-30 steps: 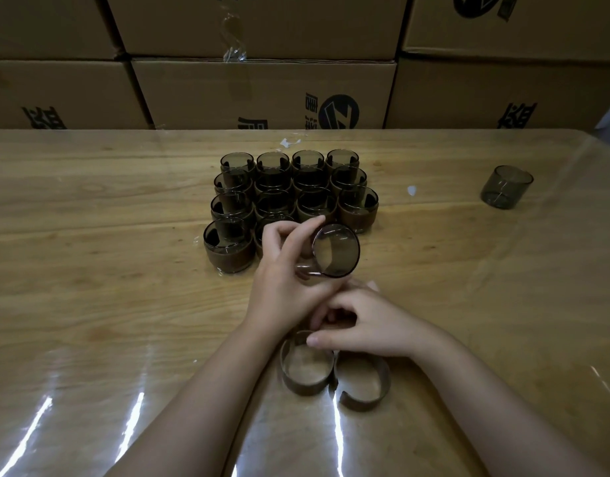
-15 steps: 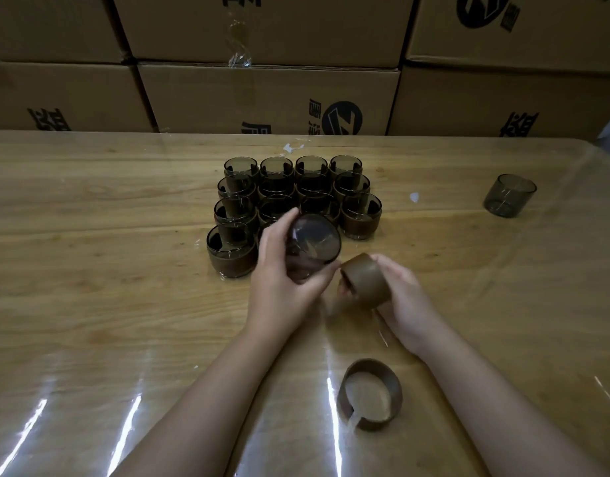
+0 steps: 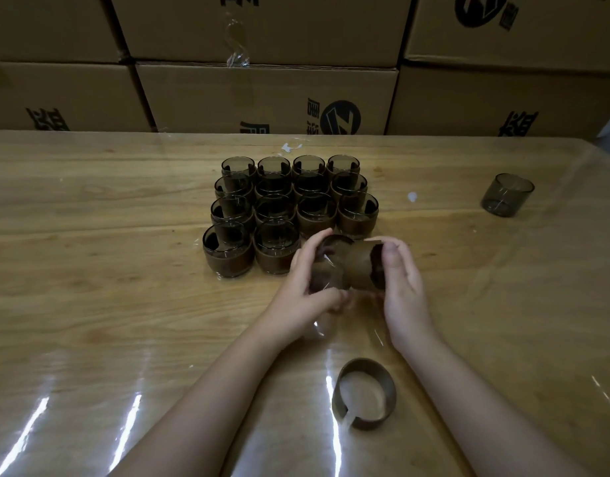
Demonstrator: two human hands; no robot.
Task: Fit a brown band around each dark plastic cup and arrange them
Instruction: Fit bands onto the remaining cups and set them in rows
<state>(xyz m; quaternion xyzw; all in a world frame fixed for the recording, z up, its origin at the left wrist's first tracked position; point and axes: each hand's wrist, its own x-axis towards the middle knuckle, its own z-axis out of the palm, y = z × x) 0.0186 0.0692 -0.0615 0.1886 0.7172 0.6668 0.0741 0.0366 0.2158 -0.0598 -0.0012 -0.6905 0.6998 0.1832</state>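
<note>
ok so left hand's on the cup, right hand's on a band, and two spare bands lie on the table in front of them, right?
No: only one spare band lies there, as the head view shows. The left hand does hold the cup and the right hand a band.

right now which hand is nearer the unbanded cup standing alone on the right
Right. The right hand is below-left of the lone cup; the left hand lies farther left, beyond the right one.
</note>
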